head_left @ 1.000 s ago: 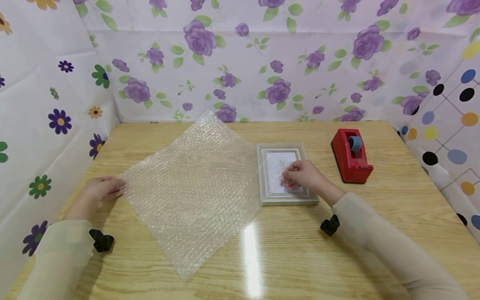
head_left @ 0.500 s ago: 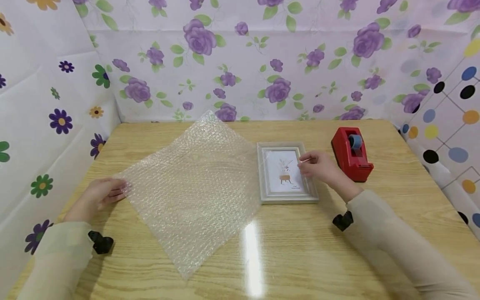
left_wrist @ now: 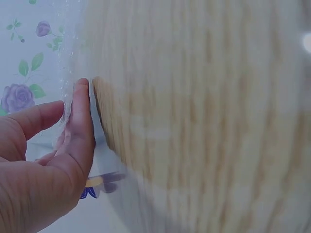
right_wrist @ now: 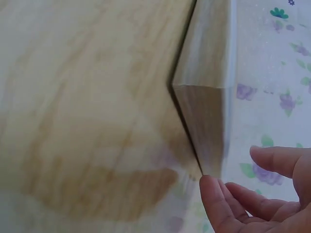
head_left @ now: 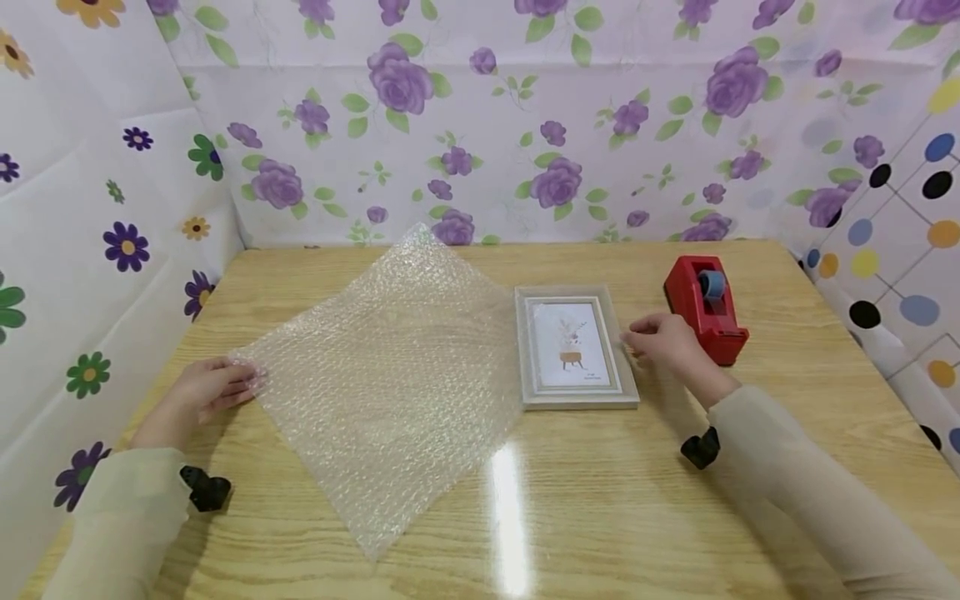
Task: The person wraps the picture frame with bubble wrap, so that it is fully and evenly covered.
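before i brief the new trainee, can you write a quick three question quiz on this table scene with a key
1. Multiple choice: seen from the head camera, which part of the bubble wrap does the left hand pinch?
a) its middle
b) its left corner
c) its far corner

2. True or false: in the head view, the red tape dispenser stands to the right of the picture frame.

3. Fill the gap: in the head view, the right hand is at the ____ side of the picture frame.

Key: 1. b; 2. true; 3. right
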Motion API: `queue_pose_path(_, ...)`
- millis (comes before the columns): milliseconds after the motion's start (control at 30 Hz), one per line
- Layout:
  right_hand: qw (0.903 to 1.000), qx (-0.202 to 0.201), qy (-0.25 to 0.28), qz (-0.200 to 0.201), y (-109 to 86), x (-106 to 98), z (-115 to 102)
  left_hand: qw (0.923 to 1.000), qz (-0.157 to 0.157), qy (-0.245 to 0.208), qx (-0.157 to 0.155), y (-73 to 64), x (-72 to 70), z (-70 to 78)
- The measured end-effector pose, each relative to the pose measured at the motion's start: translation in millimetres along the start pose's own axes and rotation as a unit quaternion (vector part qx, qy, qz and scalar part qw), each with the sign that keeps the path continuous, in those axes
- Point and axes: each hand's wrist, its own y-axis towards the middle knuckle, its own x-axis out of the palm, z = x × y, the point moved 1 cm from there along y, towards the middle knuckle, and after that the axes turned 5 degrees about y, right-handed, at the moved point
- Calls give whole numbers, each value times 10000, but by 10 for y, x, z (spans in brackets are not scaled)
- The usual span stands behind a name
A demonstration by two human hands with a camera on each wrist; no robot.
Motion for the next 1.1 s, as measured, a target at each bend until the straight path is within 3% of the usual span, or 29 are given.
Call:
queue_pose_path(233, 9994, 258, -93, -192, 25, 63, 69, 9988, -81, 489, 32, -4, 1, -28)
queue_pose_path(567, 9980, 461, -325, -274, 28, 125, 28, 9978, -149, 638, 98, 14, -12, -36)
queue_pose_path(867, 9986, 446, -66, -287, 38, 176, 1, 9968, -109, 793, 84, 38, -16, -61)
queue_pose_path(1100, 9989, 391, 187, -180, 27, 168, -58, 9971, -148, 698, 248, 67, -17, -80)
